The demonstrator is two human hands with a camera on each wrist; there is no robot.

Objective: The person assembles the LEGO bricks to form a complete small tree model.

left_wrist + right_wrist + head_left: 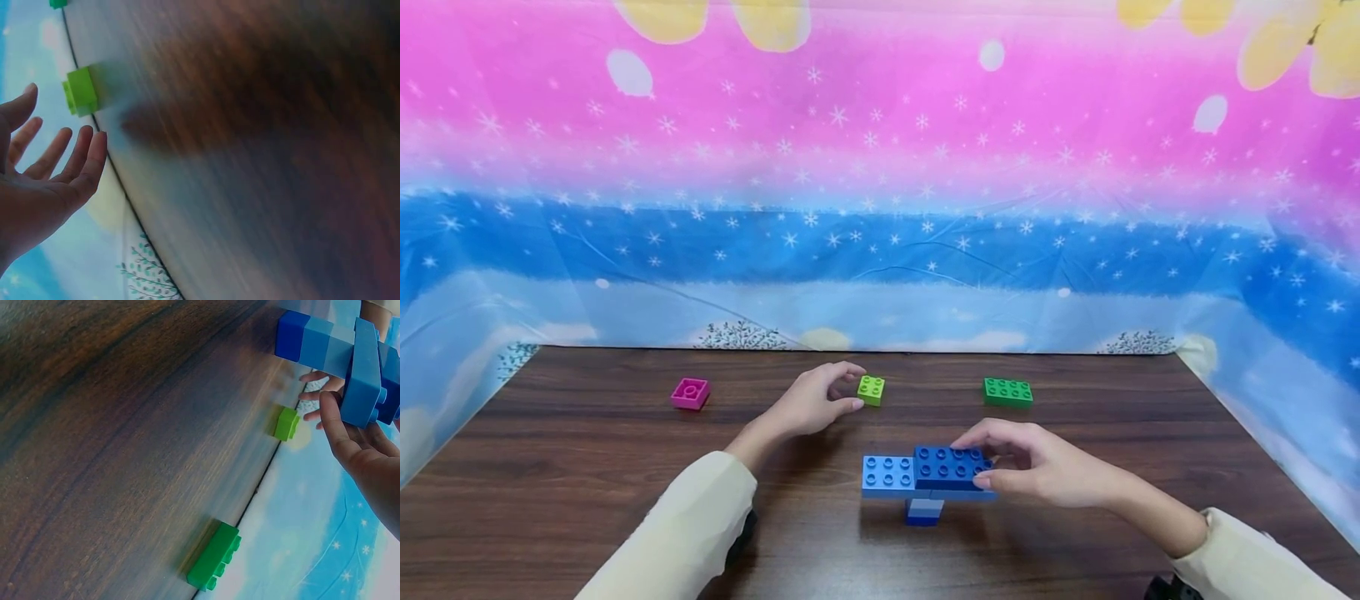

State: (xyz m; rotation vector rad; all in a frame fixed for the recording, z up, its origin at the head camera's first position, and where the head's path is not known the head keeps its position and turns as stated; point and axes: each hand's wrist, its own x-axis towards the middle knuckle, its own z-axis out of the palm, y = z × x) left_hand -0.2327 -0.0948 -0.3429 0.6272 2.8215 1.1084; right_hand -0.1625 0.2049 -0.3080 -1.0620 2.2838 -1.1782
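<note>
My left hand (811, 402) reaches to a lime green brick (870, 389) at the far middle of the table. Its fingers and thumb are parted, curving toward the brick's left side; the left wrist view shows a gap between fingertips and brick. My right hand (1037, 462) grips the right end of a dark blue eight-stud brick (951, 468), thumb on the near side and fingers on the far side. That brick sits on the right part of a long lighter blue piece (887, 473), which tops a narrow column of stacked blue bricks (315, 342).
On the brown wooden table (587, 483), a magenta brick (689, 393) lies at the far left, hollow underside up. A green eight-stud brick (1007, 392) lies at the far right. A printed cloth (880, 250) rises along the back and sides.
</note>
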